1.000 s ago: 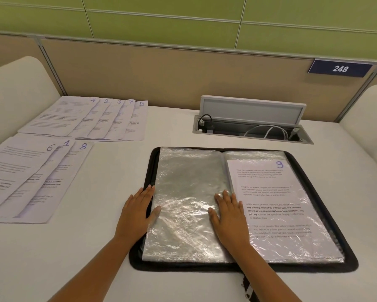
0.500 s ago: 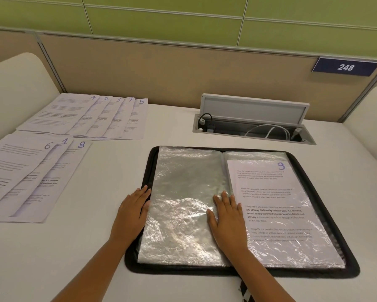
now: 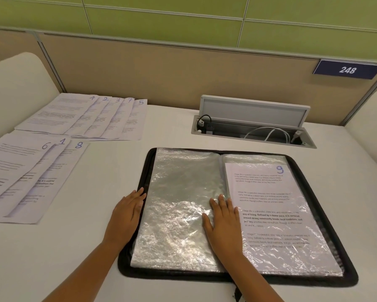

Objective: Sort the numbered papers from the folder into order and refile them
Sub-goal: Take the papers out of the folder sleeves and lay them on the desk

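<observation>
A black folder [image 3: 327, 192] lies open on the white desk, showing clear plastic sleeves. The left sleeve [image 3: 183, 192] holds no paper; the right sleeve holds the sheet numbered 9 [image 3: 270, 192]. My left hand [image 3: 126, 212] rests flat at the folder's left edge, fingertips touching it. My right hand [image 3: 222, 223] presses flat on the sleeves near the spine. Loose sheets lie fanned at the left: a far row marked 4, 2, 3, 7, 5 [image 3: 91, 116] and a near group marked 6, 1, 8 [image 3: 30, 175].
An open cable hatch [image 3: 253, 127] with a raised lid and white cables sits behind the folder. A beige partition with a "248" plate [image 3: 347, 70] closes the back. Cream rounded chair or divider shapes flank both sides.
My left hand slid left, off the empty sleeve to the folder's edge. My right hand stays pressed near the spine. The view shifted slightly.
</observation>
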